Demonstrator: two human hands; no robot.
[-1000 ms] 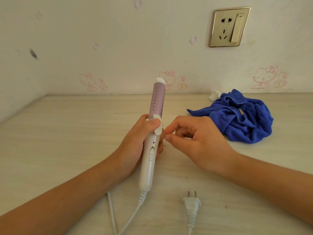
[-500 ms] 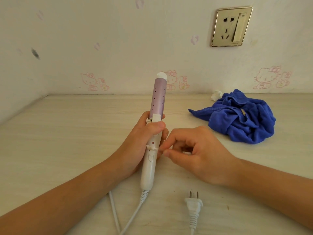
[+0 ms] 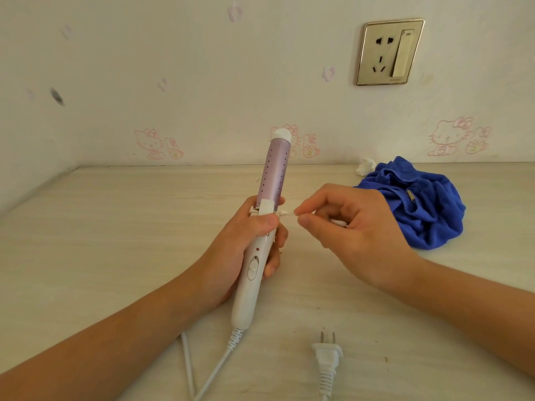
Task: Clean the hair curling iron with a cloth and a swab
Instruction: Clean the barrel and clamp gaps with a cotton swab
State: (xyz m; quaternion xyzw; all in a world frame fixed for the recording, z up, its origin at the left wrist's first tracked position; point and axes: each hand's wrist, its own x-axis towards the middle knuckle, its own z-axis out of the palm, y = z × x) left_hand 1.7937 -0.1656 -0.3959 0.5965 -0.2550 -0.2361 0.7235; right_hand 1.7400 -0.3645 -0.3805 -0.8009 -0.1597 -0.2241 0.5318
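My left hand point(image 3: 246, 241) grips the white handle of the curling iron point(image 3: 272, 175), which stands almost upright with its purple dotted barrel and white tip pointing up. My right hand point(image 3: 347, 227) pinches a thin white swab point(image 3: 286, 214) between thumb and forefinger. The swab's tip touches the iron's white clamp hinge just above my left thumb. Its other end shows inside my right palm. The crumpled blue cloth point(image 3: 422, 204) lies on the table to the right, behind my right hand.
The iron's white cord point(image 3: 208, 380) trails toward the near edge, and its unplugged plug point(image 3: 327, 357) lies below my right wrist. A small white wad point(image 3: 365, 167) sits by the wall next to the cloth. A wall socket point(image 3: 389, 52) is above.
My right hand has risen from beside the handle's switch area up to the clamp hinge, and the swab now shows between the fingers. The iron stays in my left hand.
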